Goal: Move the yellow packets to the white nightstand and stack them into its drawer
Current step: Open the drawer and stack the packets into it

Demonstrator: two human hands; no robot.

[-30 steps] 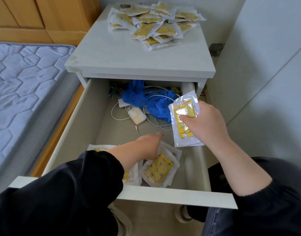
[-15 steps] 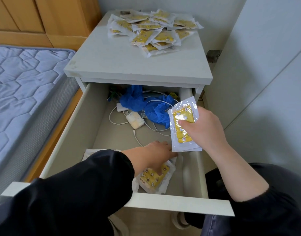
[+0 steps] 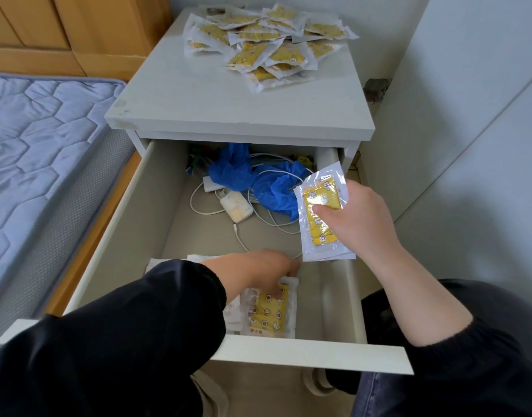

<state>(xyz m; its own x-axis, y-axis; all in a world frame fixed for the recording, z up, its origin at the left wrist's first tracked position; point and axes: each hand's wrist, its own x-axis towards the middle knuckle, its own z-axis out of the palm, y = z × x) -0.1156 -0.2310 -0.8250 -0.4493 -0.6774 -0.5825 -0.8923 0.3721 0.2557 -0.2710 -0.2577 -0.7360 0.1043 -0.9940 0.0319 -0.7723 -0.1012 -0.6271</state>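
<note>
Nightstand (image 3: 228, 115): white, beside the mattress (image 3: 33, 139); its far right corner is cut off by the wall (image 3: 469, 145).
Drawer (image 3: 319, 353): pulled out toward the viewer; its back part lies in shadow under the top.
Top pile (image 3: 267, 43): many yellow packets in clear wrappers, heaped loosely at the back of the nightstand top and overlapping too much to count; the farthest ones run to the picture edge.
Right hand (image 3: 358, 224): raised over the drawer's right side, thumb clamped across the front of the held packets (image 3: 319, 212), fingers hidden behind them.
Held packets: a small bunch, upright and slightly tilted; layered wrapper edges show at the bottom, but the number is unclear.
Left hand (image 3: 258, 272): reaching down into the front of the drawer, its back to the camera. The fingers bend down onto the far end of the drawer stack (image 3: 270, 311); I cannot tell whether they pinch or only press.
Drawer stack: lies flat against the drawer front, top packet yellow with small printed figures; its left part is covered by the wrist.
Left sleeve (image 3: 123, 341): dark, covering the drawer's front left corner; white wrapper edges poke out beside it, the rest hidden.
Back of drawer: crumpled blue plastic (image 3: 234, 173), a white charger (image 3: 237, 207) and a tangled white cable (image 3: 198, 206); small items behind them are too dark to name.
</note>
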